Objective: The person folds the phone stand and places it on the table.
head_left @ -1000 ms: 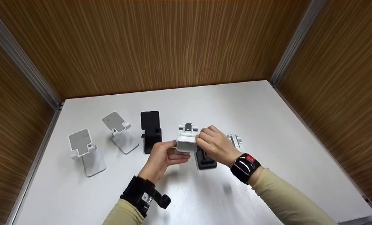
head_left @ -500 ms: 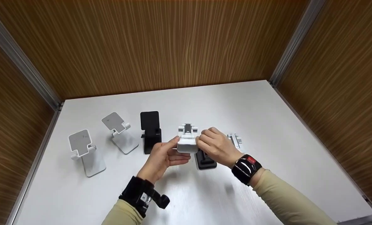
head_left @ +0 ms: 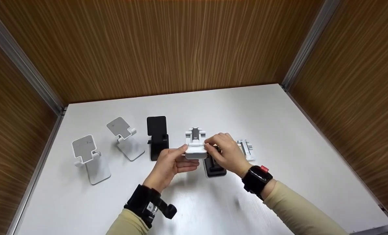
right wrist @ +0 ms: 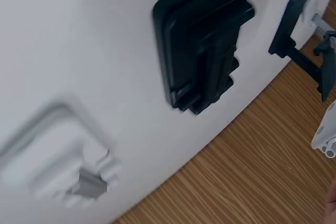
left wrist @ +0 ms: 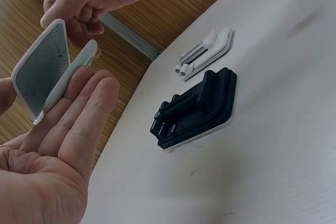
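Note:
In the head view, a white phone stand (head_left: 195, 149) is held above the table, partly folded. My left hand (head_left: 170, 165) grips it from the left, thumb on top and fingers underneath. My right hand (head_left: 227, 152) pinches its right edge between thumb and fingertips. The left wrist view shows the stand's grey-padded plate (left wrist: 44, 69) at an angle to its white base (left wrist: 68, 77), which lies on my left fingers. Below the right hand, a folded black phone stand (head_left: 215, 169) lies on the table, partly covered. A folded white phone stand (head_left: 247, 150) lies just beyond that hand.
Two unfolded white phone stands, a nearer one (head_left: 84, 148) and a farther one (head_left: 118, 127), stand on the left. An unfolded black phone stand (head_left: 157, 125) is just left of the held one. Wood-grain panels (head_left: 180, 49) enclose the white table (head_left: 239, 104).
My right wrist has turned, and the thumb now shows along the stand's edge. The held stand's front plate has tilted flatter. My left hand has stayed nearly in place, its thumb slightly higher.

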Tool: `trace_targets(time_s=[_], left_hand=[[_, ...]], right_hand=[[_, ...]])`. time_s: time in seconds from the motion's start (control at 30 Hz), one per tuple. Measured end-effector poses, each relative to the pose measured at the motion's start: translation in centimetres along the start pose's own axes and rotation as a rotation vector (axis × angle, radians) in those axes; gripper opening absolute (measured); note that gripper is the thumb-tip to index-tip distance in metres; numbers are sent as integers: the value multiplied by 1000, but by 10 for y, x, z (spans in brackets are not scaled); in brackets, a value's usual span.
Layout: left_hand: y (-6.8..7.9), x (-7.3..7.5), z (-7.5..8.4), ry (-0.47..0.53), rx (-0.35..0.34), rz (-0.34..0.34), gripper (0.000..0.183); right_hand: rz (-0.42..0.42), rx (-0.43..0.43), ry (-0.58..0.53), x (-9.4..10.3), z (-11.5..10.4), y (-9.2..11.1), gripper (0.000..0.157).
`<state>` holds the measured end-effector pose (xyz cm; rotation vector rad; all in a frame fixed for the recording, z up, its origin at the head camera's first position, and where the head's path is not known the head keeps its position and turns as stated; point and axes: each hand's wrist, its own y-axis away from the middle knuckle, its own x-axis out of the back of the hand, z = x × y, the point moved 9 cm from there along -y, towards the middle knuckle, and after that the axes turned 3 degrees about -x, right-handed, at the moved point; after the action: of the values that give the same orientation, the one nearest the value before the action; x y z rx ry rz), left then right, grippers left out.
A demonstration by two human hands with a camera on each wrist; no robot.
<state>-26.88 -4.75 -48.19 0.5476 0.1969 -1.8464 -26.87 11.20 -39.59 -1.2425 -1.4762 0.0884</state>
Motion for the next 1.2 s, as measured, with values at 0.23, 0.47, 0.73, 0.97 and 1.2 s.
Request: trace_targets(time_s=[0.23,0.47,0.73,0.97,1.2], left_hand=[[1,3,0,-5,-28,18,46],[2,4,0,-11,-57,16,45],[3,7,-5,-24,-43,29,41],[4,9,-9,-41,-34,40,39],[6,11,-11,-78,-40,43,36]], right_hand=[[-191,-545,-267,-21,37,10,33],[-369,-832,-546,-45,45,28,38],[-372,-885,-724,-54,45,34,28],[-375,-897,-793,-59,43,36,21],[-344,-922,-850,-63,44,39,15]])
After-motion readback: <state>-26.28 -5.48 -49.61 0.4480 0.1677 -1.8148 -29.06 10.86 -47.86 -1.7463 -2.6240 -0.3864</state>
